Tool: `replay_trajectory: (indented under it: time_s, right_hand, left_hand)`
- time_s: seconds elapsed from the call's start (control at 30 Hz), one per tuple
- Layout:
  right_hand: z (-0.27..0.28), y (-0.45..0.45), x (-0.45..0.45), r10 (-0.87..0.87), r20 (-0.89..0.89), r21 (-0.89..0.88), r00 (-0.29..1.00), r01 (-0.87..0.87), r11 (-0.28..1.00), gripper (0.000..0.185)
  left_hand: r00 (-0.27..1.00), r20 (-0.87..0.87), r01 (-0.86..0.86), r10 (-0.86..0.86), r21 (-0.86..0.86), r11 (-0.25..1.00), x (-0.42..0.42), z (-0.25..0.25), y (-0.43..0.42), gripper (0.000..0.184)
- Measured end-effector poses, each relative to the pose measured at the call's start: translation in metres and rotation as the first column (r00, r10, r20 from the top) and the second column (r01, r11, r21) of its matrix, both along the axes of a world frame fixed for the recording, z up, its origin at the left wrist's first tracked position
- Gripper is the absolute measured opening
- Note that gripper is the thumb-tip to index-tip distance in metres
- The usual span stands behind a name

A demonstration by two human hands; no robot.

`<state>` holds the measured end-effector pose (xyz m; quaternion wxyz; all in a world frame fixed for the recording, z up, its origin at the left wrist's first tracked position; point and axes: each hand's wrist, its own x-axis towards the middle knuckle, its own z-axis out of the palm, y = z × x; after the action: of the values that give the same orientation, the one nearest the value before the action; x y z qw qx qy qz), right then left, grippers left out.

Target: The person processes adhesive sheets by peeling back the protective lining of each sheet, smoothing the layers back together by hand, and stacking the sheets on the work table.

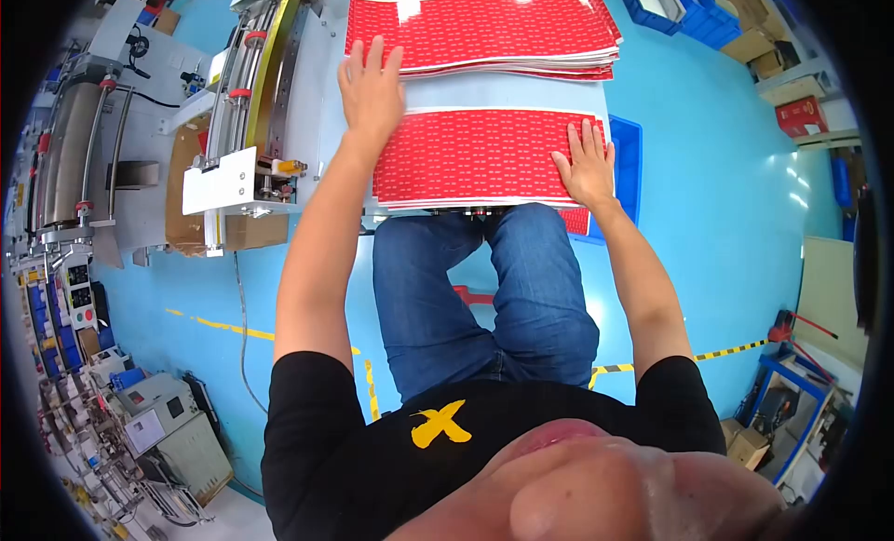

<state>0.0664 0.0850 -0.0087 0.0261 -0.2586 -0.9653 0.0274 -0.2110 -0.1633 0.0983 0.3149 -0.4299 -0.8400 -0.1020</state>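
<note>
Two stacks of red printed sheets with white edges lie on a pale worktable [503, 96]. My left hand [374, 92] rests at the left side, its fingers stretched onto the near left corner of the far stack [484, 33]. The heel of that hand is close to the top left corner of the near stack [470, 159]. My right hand [589, 166] lies flat with fingers extended on the right end of the near stack. The far stack looks thicker, and its sheets are slightly uneven along the near edge.
Left of the sheets stands a roller machine [247, 94] with a white end plate [221, 182]. A blue crate [629, 173] sits below the table's right edge, with red printed material [576, 222] in view near it. Blue bins [689, 15] stand at the far right.
</note>
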Motion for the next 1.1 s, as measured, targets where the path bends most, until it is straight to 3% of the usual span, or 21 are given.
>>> replay_trajectory:
  time_s: [0.07,0.17,0.27,0.37,0.4,0.43,0.5,0.6,0.7,0.73,0.8,0.83,0.87,0.97,1.0,1.1]
  right_hand:
    - [-0.002,0.002,0.001,-0.001,-0.011,0.023,1.000,0.001,1.000,0.069]
    - [0.001,0.001,0.000,-0.009,0.018,0.030,1.000,0.009,0.999,0.070]
    - [-0.003,0.001,0.003,0.016,-0.097,0.034,0.995,-0.013,0.999,0.065]
    - [-0.015,0.016,0.008,-0.017,-0.281,-0.126,0.959,-0.020,0.992,0.056]
    - [-0.021,0.024,0.013,-0.075,-0.489,-0.202,0.869,-0.029,0.979,0.045]
    - [-0.019,0.028,0.022,-0.182,-0.574,-0.303,0.799,0.000,0.953,0.041]
    - [-0.013,0.022,0.043,-0.407,-0.635,-0.413,0.656,0.157,0.897,0.038]
    - [0.006,0.000,0.060,-0.521,-0.699,-0.505,0.490,0.178,0.845,0.038]
    - [0.028,-0.020,0.055,-0.454,-0.724,-0.482,0.520,0.090,0.872,0.035]
    - [0.035,-0.027,0.048,-0.439,-0.683,-0.527,0.584,0.021,0.849,0.033]
    - [0.042,-0.045,0.027,-0.389,-0.599,-0.625,0.700,-0.106,0.773,0.029]
    - [0.041,-0.058,0.010,-0.275,-0.599,-0.613,0.752,-0.209,0.762,0.023]
    - [0.038,-0.076,-0.005,-0.229,-0.560,-0.699,0.796,-0.306,0.646,0.021]
    - [0.039,-0.135,-0.048,0.086,-0.460,-0.724,0.884,-0.430,0.540,0.023]
    - [0.044,-0.153,-0.058,0.163,-0.442,-0.725,0.882,-0.458,0.515,0.024]
    - [0.035,-0.190,-0.081,0.214,-0.393,-0.759,0.894,-0.447,0.474,0.026]
  left_hand:
    - [0.993,-0.114,-0.053,0.038,-0.137,0.989,-0.028,-0.002,-0.002,0.025]
    - [0.984,-0.026,0.173,-0.175,-0.063,0.983,-0.021,0.007,-0.008,0.020]
    - [0.942,0.069,0.321,-0.330,0.113,0.940,0.024,0.011,-0.020,0.022]
    - [0.899,0.161,0.376,-0.407,0.190,0.907,0.072,-0.009,-0.046,0.021]
    - [0.891,0.187,0.377,-0.414,0.206,0.903,0.087,-0.022,-0.056,0.021]
    - [0.894,0.213,0.354,-0.395,0.208,0.912,0.098,-0.033,-0.065,0.021]
    - [0.896,0.275,0.298,-0.347,0.206,0.932,0.119,-0.055,-0.085,0.021]
    - [0.876,0.402,0.195,-0.266,0.210,0.958,0.140,-0.083,-0.102,0.025]
    - [0.859,0.498,-0.037,-0.119,0.292,0.956,0.158,-0.082,-0.106,0.035]
    - [0.845,0.532,-0.135,-0.060,0.320,0.938,0.164,-0.080,-0.108,0.039]
    - [0.541,0.836,-0.432,-0.093,0.371,0.822,0.170,-0.103,-0.117,0.045]
    - [0.356,0.923,-0.573,-0.147,0.340,0.746,0.170,-0.102,-0.120,0.049]
    - [0.337,0.935,-0.540,-0.109,0.287,0.791,0.168,-0.102,-0.123,0.037]
    - [0.177,0.957,-0.564,-0.229,0.289,0.773,0.162,-0.097,-0.123,0.026]
    - [0.196,0.943,-0.568,-0.270,0.334,0.752,0.161,-0.098,-0.122,0.019]
    - [0.123,0.931,-0.553,-0.343,0.351,0.756,0.158,-0.096,-0.124,0.019]
